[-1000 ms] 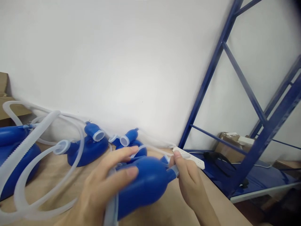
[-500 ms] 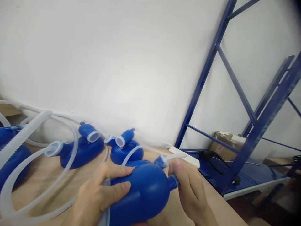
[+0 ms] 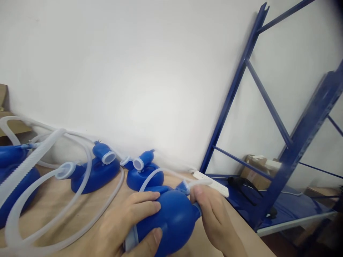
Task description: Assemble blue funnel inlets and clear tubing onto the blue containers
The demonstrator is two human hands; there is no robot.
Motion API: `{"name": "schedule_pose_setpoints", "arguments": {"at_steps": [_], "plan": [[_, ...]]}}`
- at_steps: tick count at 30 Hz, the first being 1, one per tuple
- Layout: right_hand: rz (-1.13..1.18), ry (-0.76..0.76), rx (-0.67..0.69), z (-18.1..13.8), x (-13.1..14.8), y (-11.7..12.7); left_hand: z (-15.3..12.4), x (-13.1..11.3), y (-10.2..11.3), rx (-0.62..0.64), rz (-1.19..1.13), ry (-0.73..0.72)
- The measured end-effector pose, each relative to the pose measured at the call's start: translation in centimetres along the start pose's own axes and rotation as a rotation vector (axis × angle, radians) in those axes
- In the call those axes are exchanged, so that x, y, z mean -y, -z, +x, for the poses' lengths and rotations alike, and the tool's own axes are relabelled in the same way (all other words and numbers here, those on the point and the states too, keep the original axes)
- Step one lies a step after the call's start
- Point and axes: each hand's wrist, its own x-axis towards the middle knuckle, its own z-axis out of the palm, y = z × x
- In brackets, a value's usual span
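head view, lower centre: left hand (image 3: 122, 223) grasped a blue bottle (image 3: 175, 219), right hand (image 3: 215, 216) pinched its neck (image 3: 197, 210); handling looked unfinished, what remained i couldn't tell.

The bench (image 3: 85, 208) carries blue vessels (image 3: 144, 177) far and left, pale hoses (image 3: 13, 225) left and, apparently, a white power strip (image 3: 218, 187) far right.

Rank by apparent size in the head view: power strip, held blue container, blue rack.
1. Blue rack
2. Held blue container
3. Power strip

Apparent size only: the container sits nearer the camera than the strip.
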Motion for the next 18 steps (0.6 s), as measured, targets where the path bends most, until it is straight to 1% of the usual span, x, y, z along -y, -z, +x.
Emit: {"name": "schedule_pose_setpoints", "arguments": {"at_steps": [3,7,8,10,13,16,18], "plan": [[-0.026,-0.079,0.06,0.1,-0.3,0.0,0.6,0.4,0.4,0.007,0.047,-0.049],[0.035,-0.115,0.156,0.5,-0.7,-0.2,1.3,1.1,1.4,0.05,0.126,-0.218],[0.066,-0.115,0.191,0.7,-0.9,-0.1,1.6,1.3,1.8,0.054,0.146,-0.239],[0.119,-0.14,0.253,1.0,-1.3,0.4,2.3,1.9,2.8,0.043,0.165,-0.213],[0.2,-0.27,0.343,1.4,-2.4,1.4,3.5,2.7,4.3,0.004,0.178,-0.092],[0.397,-0.342,0.422,1.6,-3.5,1.7,4.3,3.2,5.4,-0.054,0.176,-0.023],[0.526,-0.351,0.423,1.7,-3.9,1.4,4.5,3.2,5.5,-0.063,0.141,0.002]]}}
